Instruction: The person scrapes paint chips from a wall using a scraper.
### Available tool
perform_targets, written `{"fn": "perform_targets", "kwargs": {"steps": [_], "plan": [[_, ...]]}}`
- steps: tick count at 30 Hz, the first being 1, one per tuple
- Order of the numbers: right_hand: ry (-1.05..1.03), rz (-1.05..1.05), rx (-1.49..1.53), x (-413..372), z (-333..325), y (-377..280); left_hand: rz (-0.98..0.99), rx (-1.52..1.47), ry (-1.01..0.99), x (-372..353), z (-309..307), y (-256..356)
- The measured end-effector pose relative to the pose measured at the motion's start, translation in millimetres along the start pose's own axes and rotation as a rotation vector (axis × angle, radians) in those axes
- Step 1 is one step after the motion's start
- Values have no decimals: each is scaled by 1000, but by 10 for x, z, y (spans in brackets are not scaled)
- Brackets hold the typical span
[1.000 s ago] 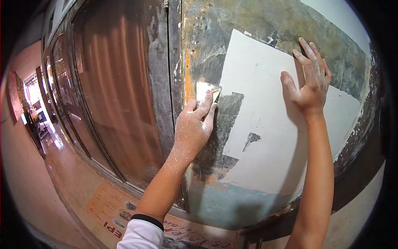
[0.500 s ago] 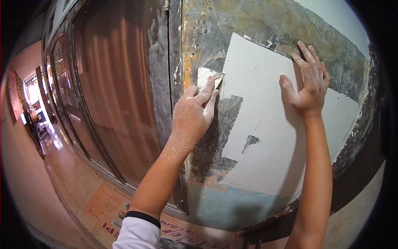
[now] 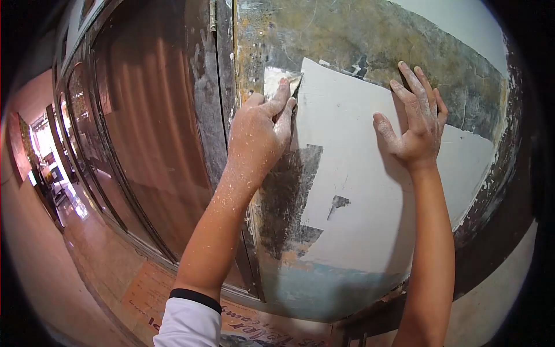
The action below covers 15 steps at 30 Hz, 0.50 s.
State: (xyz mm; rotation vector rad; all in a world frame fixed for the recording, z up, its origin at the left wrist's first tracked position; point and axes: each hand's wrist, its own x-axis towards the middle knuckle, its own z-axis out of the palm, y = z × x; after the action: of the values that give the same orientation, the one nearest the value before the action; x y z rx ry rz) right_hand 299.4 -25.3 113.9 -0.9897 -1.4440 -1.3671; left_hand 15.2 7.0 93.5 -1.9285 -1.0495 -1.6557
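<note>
Left hand (image 3: 257, 136) pinches what seems a scraper (image 3: 280, 81) at the white patch (image 3: 358, 191) edge. Right hand (image 3: 413, 124), spread flat, braces.

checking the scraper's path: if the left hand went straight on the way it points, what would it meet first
The left hand points up the wall, its scraper at a corner of the white patch. Straight on, it would meet bare wall, as far as the picture shows.
</note>
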Motion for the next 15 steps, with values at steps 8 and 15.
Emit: {"fn": "perform_targets", "kwargs": {"steps": [8,15], "plan": [[4,-12,40,5,-17,10,27,41,-14,234,-30,61],[-19,-6,52,16,-55,-10,2,-34,27,273,-30,138]]}}
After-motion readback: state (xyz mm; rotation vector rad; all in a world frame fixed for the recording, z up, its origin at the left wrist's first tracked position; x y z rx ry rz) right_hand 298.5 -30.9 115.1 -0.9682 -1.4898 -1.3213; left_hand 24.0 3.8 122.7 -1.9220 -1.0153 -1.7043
